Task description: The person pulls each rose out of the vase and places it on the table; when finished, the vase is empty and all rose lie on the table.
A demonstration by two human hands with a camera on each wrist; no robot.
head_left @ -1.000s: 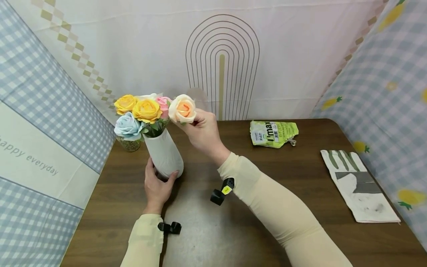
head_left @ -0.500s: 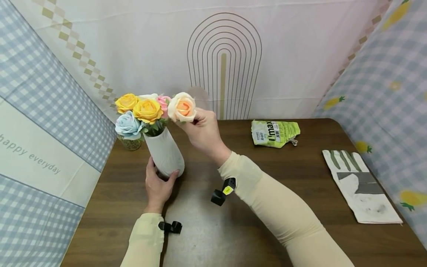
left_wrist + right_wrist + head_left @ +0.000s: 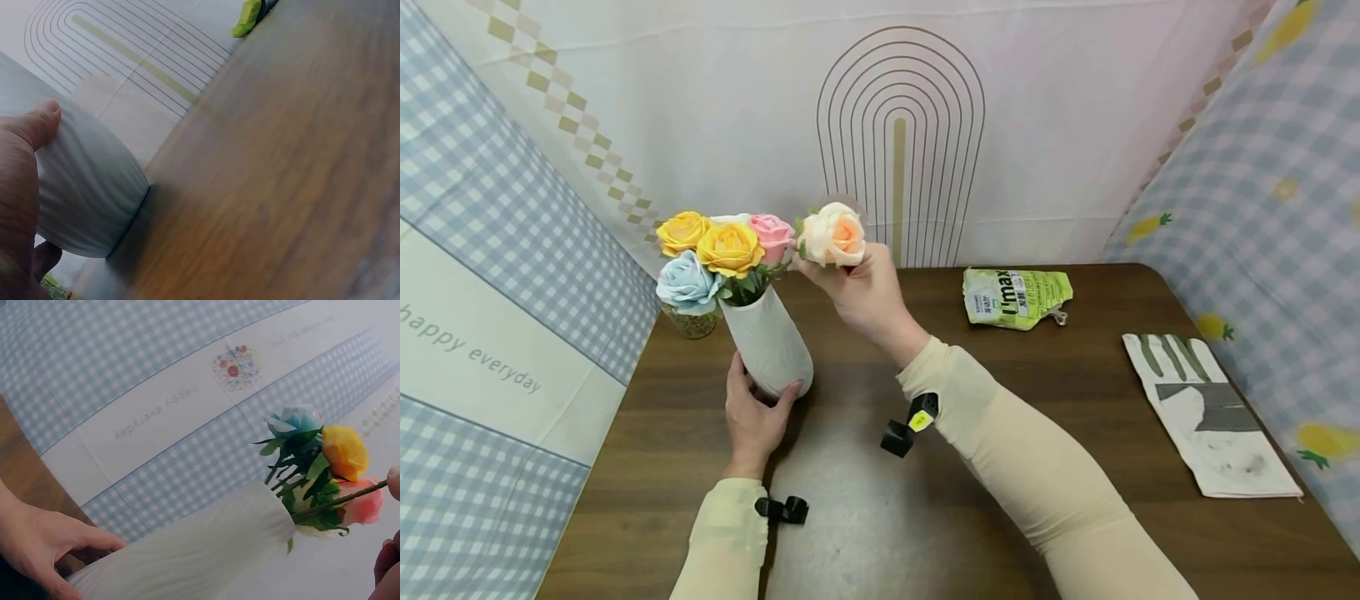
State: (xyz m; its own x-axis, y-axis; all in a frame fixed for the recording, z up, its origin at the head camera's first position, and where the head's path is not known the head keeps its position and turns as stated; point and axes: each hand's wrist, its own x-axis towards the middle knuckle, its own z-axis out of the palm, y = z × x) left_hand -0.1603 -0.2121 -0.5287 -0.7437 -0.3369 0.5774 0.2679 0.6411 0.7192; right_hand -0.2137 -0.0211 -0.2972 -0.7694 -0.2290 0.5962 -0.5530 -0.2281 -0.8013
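A white ribbed vase (image 3: 767, 346) stands on the table, and my left hand (image 3: 752, 425) holds it low down, thumb along its side. In the left wrist view the vase base (image 3: 100, 206) rests on the wood. My right hand (image 3: 872, 296) pinches a cream rose with a peach centre (image 3: 835, 235) just below its bloom. In the right wrist view its green stem (image 3: 340, 500) runs slanting into the vase mouth. Two yellow roses (image 3: 730, 250), a blue rose (image 3: 688, 282), a pink rose (image 3: 772, 237) and a partly hidden white bloom fill the vase.
Behind the vase, a glass jar (image 3: 691, 323) is partly hidden by the blue rose. A crumpled green and white pouch (image 3: 1017, 298) lies at the back of the wooden table (image 3: 865, 517). To the right lies a white and grey glove (image 3: 1213, 425). Printed cloth walls enclose three sides.
My right hand has moved slightly right with the cream rose, whose bloom now leans away and shows more of the pink rose. My left hand and the vase have stayed put.
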